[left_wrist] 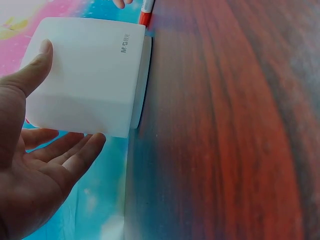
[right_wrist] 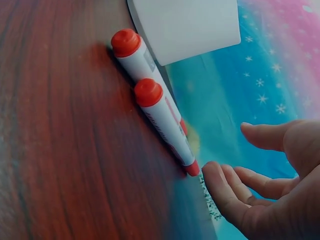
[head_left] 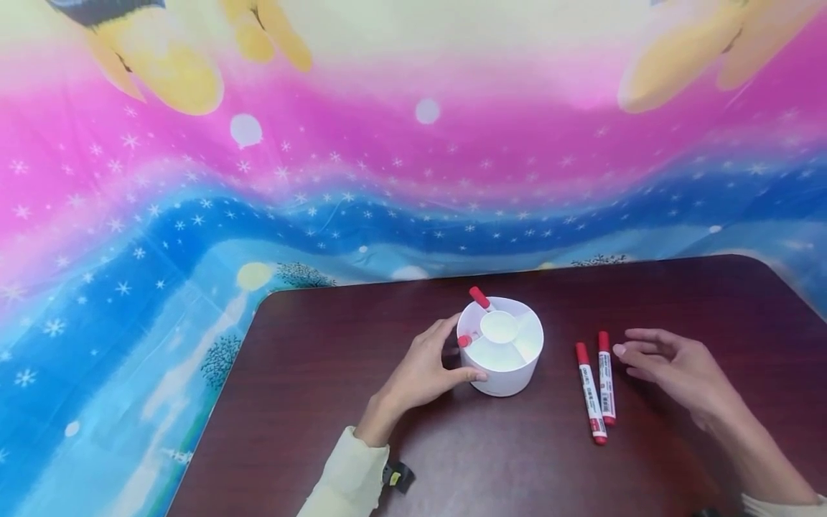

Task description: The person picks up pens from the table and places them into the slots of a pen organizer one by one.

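Observation:
A round white pen holder (head_left: 507,382) with compartments stands upright on the table. My left hand (head_left: 423,366) holds its left side, the thumb at the front and the fingers behind; in the left wrist view the thumb lies along the wall of the holder (left_wrist: 90,75). Two red-capped markers lean in its left compartments, a rear marker (head_left: 479,297) and a front marker (head_left: 464,341). Right of the holder lie two red-and-white markers side by side, a left marker (head_left: 591,402) and a right marker (head_left: 605,377). Just beside them hovers my right hand (head_left: 678,370), fingers loosely bent, holding nothing.
The dark reddish-brown table (head_left: 310,402) has rounded far corners. Behind it and along its left side hangs a pink and blue cloth (head_left: 362,165) printed with snowflakes. A small black device (head_left: 398,477) sits at the left sleeve.

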{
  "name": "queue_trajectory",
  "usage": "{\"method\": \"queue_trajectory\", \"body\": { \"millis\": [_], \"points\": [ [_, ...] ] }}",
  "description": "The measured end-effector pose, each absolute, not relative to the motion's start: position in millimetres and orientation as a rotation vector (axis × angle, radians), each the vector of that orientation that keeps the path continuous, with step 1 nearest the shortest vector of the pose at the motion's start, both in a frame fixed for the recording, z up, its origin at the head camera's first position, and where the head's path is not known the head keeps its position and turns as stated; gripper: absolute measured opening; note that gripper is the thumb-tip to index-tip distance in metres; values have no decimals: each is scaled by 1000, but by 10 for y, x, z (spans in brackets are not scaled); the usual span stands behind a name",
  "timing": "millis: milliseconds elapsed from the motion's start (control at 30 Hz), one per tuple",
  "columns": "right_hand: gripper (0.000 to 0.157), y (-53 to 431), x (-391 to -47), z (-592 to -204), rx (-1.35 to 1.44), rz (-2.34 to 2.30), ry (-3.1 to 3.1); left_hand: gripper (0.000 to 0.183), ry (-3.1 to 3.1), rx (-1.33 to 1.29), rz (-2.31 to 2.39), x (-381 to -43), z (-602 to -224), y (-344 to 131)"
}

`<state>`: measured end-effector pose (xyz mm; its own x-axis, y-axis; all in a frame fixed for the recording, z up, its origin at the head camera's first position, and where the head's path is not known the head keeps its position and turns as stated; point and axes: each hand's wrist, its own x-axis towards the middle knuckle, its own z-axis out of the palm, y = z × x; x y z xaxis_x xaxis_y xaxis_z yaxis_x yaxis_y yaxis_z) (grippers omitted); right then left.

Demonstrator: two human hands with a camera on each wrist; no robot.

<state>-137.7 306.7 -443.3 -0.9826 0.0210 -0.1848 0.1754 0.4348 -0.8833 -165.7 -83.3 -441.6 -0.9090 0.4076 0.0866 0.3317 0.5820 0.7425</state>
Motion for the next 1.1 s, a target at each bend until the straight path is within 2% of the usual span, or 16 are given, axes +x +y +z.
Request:
{"method": "queue_trajectory", "body": {
  "millis": [867,1100],
  "points": [
    [73,3006,-1403,-4576,169,-1486,2542,102,2708,664,1268,-1658,-4417,-824],
    [83,2947,-1439,-4551,196,-1360,2590,101,2701,670,1293,-1657,-4425,-827]
  ]
}}
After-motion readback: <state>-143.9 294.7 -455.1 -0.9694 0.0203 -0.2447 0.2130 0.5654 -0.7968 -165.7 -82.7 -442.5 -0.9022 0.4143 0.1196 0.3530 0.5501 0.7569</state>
